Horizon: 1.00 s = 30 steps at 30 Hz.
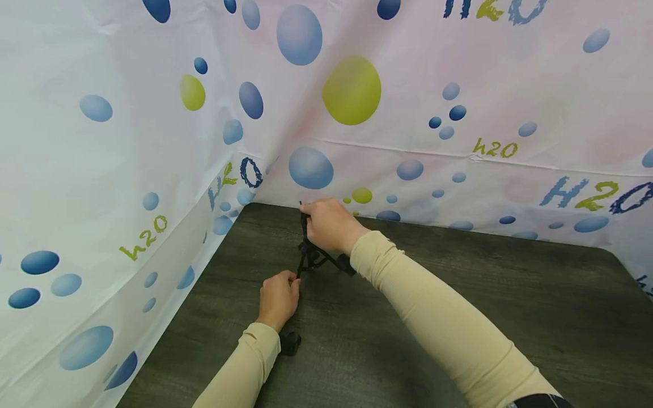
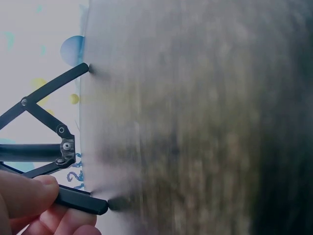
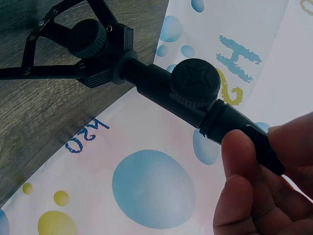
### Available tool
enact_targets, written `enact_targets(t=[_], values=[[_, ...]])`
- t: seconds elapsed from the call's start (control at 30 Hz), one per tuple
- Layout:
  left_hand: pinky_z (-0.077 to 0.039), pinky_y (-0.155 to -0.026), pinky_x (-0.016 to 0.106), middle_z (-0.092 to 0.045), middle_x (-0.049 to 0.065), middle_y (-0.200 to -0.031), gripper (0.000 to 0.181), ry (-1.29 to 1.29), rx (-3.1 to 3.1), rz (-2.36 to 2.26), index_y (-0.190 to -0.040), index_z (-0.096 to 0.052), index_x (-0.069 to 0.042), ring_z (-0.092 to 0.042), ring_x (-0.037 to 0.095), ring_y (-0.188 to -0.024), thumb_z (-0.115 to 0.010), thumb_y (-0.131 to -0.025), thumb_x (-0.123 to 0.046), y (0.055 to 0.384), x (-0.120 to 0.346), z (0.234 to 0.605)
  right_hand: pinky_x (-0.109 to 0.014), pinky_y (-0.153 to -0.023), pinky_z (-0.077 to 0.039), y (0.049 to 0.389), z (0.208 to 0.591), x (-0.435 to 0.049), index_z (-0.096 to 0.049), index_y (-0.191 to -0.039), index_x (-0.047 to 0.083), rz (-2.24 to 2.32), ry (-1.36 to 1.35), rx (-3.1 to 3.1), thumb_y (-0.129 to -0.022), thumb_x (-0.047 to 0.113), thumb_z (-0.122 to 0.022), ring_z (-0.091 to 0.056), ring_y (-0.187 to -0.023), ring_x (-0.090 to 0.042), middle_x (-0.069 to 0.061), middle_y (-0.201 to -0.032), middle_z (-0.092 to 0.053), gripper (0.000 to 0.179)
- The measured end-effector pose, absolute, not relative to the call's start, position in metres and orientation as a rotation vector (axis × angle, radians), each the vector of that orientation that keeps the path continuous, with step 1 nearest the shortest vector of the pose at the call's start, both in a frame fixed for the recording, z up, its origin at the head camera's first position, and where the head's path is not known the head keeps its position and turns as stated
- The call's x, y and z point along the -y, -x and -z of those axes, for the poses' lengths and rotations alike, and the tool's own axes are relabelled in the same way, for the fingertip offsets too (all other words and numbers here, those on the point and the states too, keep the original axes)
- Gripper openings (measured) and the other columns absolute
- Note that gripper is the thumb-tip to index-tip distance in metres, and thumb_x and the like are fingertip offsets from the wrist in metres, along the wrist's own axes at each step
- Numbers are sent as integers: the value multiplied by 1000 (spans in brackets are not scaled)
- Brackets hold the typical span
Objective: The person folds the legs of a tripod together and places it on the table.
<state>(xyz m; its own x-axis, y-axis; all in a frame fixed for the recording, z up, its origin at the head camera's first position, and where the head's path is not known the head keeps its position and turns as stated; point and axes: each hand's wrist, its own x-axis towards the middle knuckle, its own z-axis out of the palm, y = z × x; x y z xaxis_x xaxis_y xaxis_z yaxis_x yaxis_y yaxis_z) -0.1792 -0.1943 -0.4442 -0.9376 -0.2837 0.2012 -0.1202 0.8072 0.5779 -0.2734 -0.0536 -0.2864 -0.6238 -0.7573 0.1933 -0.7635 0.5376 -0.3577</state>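
1. Basically, blk tripod (image 1: 308, 249) sits just below-L of ctr in head frame, legs spread; can't tell if its feet touch the desk (image 1: 433, 306).
2. L hand (image 1: 279, 297), lower ctr, pinches one leg (image 2: 80, 199) near its end.
3. R hand (image 1: 331, 225), abt ctr, grips tripod's top end btwn thumb & fingers; lower R in R wrist view.
4. Round knob (image 3: 195, 82) on column, upper ctr of R wrist frame; 2nd knob (image 3: 88, 38), upper L.
5. Desk: dk, wood-grain, lower part of head frame.
6. White backdrop (image 1: 418, 56) w/ blue/green dots & H2O lettering, top & L.
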Motion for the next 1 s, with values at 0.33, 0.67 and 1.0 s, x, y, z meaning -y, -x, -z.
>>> enact_targets(t=[0.33,0.67,1.0], values=[[-54,-69,48,-68,4,-75,9,-313,2710,844,-89,-73,-3,-64,23,-66,-71,-93,-10,179,193,445,-21,-46,-23,273,288,53,-59,-135,-4,-672,-1358,2737,-99,-2,-42,-19,-42,-7,-21,-131,-62,40],[-54,-70,47,-68,4,-75,8,-325,2700,861,-91,-74,-2,-64,23,-66,-71,-93,-9,179,191,444,-21,-44,-21,270,286,52,-60,-134,-5,-681,-1365,2710,-98,-2,-42,-17,-41,-6,-21,-129,-63,40],[-54,-74,50,-70,7,-79,8,-330,2672,872,-93,-74,-1,-67,27,-71,-71,-93,-9,179,189,446,-21,-42,-22,270,287,52,-60,-133,-4,-687,-1353,2730,-98,-1,-44,-18,-38,-6,-23,-130,-62,40]])
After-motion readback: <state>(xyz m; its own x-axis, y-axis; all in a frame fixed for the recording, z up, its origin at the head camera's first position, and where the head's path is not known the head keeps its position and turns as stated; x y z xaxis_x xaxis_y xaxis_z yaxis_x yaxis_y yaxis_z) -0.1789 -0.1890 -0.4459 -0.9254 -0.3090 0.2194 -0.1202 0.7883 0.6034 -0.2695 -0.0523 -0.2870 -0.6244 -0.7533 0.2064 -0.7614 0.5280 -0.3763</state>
